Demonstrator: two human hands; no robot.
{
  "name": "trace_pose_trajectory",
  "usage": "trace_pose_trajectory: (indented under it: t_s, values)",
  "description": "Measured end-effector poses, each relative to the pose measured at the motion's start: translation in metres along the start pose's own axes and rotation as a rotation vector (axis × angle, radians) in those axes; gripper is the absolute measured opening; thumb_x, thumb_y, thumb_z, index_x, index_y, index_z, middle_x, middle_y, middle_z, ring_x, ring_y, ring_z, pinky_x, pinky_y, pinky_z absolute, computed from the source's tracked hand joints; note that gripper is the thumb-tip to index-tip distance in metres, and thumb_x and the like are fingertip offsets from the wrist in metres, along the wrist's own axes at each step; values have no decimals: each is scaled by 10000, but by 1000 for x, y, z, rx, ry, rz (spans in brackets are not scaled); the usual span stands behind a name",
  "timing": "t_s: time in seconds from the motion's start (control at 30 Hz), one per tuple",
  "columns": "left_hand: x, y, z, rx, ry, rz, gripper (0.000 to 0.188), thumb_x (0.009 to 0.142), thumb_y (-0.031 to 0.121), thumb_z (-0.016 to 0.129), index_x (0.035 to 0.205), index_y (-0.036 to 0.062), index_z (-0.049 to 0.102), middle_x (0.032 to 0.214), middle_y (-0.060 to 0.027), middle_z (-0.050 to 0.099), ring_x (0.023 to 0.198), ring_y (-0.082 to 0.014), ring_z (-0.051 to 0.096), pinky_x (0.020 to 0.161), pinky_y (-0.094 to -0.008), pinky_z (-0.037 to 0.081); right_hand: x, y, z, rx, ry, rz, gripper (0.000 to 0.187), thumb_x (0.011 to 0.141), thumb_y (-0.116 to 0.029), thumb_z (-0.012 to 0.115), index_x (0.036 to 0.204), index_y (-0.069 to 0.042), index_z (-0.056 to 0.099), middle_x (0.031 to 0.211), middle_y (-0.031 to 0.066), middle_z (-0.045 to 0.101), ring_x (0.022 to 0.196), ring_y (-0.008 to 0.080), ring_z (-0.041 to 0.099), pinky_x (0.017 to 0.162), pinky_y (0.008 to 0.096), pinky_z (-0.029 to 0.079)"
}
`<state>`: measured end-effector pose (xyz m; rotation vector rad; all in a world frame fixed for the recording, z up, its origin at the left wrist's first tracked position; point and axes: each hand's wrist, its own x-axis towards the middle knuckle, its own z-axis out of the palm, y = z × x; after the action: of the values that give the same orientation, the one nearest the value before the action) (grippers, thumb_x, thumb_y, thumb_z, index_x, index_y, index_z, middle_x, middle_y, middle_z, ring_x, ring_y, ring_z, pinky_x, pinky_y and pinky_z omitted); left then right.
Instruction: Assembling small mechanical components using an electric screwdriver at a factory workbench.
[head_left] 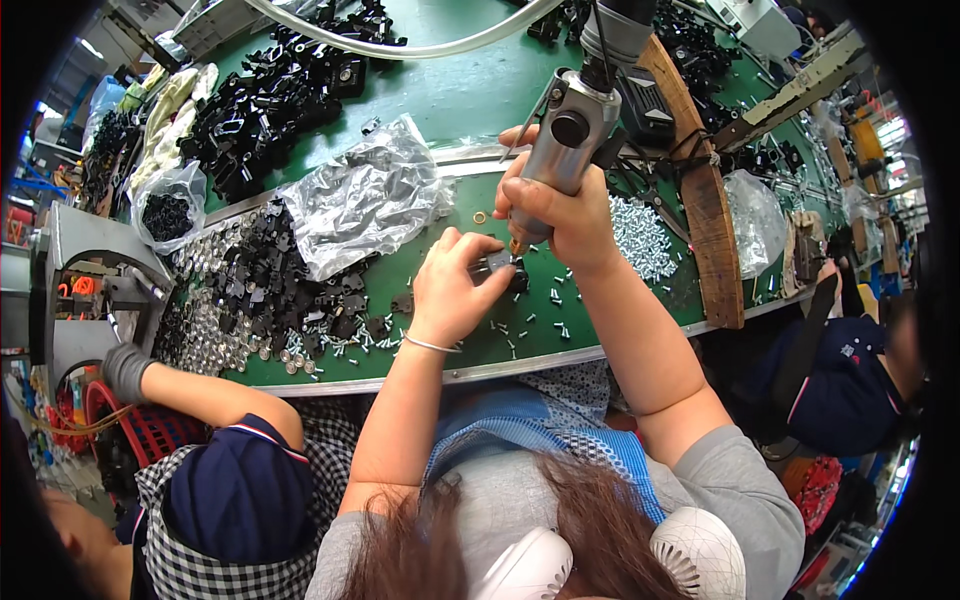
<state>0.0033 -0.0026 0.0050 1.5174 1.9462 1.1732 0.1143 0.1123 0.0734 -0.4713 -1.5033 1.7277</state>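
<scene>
My right hand [565, 215] is wrapped round the grey metal body of a power screwdriver [565, 145], which points down at the green bench. Its copper-coloured tip [517, 246] meets a small black part [517, 278] on the bench top. My left hand [452, 285] pinches that black part between thumb and fingers, close beside the tip; much of the part is hidden by the fingers. Around it lie loose silver screws [558, 298], with a larger heap of screws [640, 238] right of my right hand. A small brass ring [480, 217] rests just beyond my left hand.
A crumpled clear plastic bag [365, 195] and piles of black parts [270, 100] cover the left and back. Silver round pieces [205, 320] lie at the left. A wooden board [715, 240] stands to the right. Co-workers sit on both sides, one with a grey-gloved hand [127, 373].
</scene>
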Motion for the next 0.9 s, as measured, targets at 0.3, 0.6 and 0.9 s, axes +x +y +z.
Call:
trace_pose_trajectory:
  t_s: [0.3, 0.6, 0.9]
  values:
    - [0, 0, 1, 17, 8, 12, 240, 731, 207, 736, 913, 77, 649, 810, -71, 540, 765, -232, 575, 690, -340, 465, 10, -10, 1, 50, -155, 111, 527, 758, -70, 650, 1201, 101, 420, 757, 132, 626, 614, 161, 601, 532, 255, 475]
    - [1, 1, 0, 18, -8, 17, 253, 730, 208, 738, 926, 77, 646, 820, -72, 541, 766, -231, 575, 691, -341, 468, 6, 0, -12, 154, -150, 3, 518, 765, -63, 647, 1202, 99, 420, 743, 119, 622, 590, 141, 589, 503, 251, 460]
    - [1, 0, 0, 27, 8, 25, 256, 725, 211, 739, 926, 81, 646, 829, -76, 536, 767, -236, 573, 697, -346, 468, -2, -10, 7, -96, -70, 81, 496, 792, -87, 663, 1199, 81, 433, 755, 93, 621, 588, 119, 582, 504, 228, 448]
